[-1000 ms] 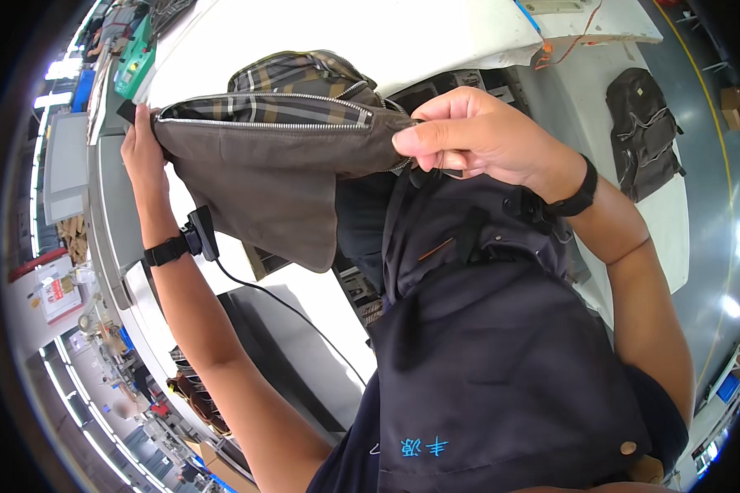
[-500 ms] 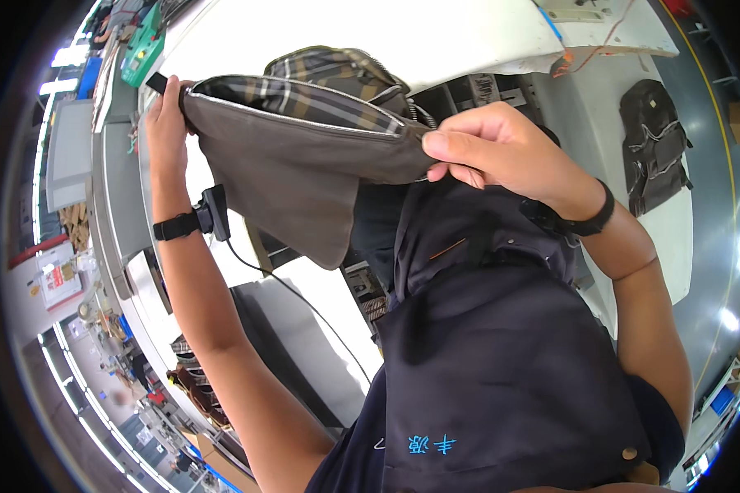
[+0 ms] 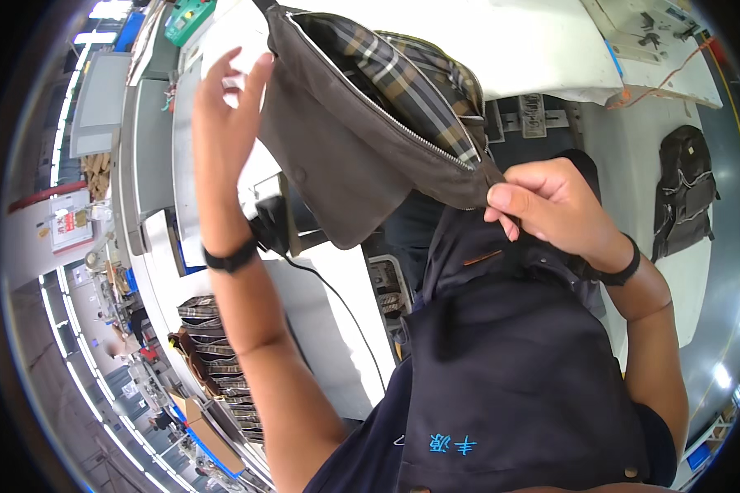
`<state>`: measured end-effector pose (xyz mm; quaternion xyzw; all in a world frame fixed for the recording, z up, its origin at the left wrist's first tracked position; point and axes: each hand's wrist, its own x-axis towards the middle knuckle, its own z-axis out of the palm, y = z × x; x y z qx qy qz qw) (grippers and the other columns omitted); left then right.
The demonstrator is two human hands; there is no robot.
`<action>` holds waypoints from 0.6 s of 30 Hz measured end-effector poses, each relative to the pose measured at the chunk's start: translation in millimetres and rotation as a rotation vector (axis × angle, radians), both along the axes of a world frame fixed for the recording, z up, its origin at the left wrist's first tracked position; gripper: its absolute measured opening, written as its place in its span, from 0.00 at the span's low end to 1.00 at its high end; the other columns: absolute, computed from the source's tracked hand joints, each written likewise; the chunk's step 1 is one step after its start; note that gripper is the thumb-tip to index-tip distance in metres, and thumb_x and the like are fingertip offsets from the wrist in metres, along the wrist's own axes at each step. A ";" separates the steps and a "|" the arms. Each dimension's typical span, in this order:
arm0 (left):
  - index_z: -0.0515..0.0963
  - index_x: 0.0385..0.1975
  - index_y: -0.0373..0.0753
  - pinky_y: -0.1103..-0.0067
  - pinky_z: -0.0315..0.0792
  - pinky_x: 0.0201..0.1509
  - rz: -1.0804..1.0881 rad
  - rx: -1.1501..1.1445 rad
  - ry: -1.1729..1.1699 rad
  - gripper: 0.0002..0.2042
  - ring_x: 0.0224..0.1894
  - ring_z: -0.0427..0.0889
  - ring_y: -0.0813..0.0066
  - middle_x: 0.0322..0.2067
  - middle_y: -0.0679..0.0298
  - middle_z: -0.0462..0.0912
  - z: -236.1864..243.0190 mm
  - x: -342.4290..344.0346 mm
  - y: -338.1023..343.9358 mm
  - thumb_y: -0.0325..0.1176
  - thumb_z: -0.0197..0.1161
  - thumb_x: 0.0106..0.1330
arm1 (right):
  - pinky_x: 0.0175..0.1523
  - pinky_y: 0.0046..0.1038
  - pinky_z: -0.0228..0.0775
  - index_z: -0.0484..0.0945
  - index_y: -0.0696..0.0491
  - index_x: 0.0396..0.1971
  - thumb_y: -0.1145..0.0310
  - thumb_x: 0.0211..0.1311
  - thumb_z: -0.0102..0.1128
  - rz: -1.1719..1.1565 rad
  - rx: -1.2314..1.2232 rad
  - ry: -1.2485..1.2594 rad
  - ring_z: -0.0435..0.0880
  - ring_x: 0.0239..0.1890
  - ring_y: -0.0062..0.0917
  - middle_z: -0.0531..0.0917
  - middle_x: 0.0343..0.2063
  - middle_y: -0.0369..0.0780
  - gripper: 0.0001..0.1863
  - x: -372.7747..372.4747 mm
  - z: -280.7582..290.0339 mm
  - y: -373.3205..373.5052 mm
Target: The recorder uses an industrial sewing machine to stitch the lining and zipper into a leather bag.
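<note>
A dark brown fabric bag piece (image 3: 337,156) with an open zipper (image 3: 386,119) spreads before me, its plaid lining (image 3: 411,82) showing through the gap. My right hand (image 3: 551,201) pinches the bag's corner at the zipper's near right end. To the left, my left hand (image 3: 230,123) is off the fabric, fingers apart and slightly curled, close beside the bag's left edge. From the bag's upper left end a dark strap (image 3: 263,5) runs up out of view. Behind the front panel lies a second plaid-lined section.
A white worktable (image 3: 543,49) spans the far side. A dark backpack (image 3: 686,197) lies on a pale surface at right. Left of my lap, several plaid-lined pieces (image 3: 218,353) are stacked. A black cable (image 3: 337,292) trails from a device at my left wrist. Upper left stands a green machine (image 3: 189,20).
My left hand has let go of the bag's left end and opened. The bag's left end now sits higher and further right in view. My right hand keeps its pinch.
</note>
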<state>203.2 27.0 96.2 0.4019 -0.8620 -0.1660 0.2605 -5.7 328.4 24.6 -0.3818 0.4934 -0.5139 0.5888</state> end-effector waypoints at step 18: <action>0.66 0.69 0.28 0.83 0.84 0.38 -0.017 0.973 0.640 0.24 0.40 0.88 0.78 0.45 0.57 0.88 -50.8 32.4 118.5 0.29 0.59 0.77 | 0.23 0.35 0.59 0.72 0.58 0.18 0.60 0.70 0.67 0.088 -0.283 0.429 0.66 0.15 0.36 0.71 0.14 0.45 0.24 52.6 -18.0 -14.2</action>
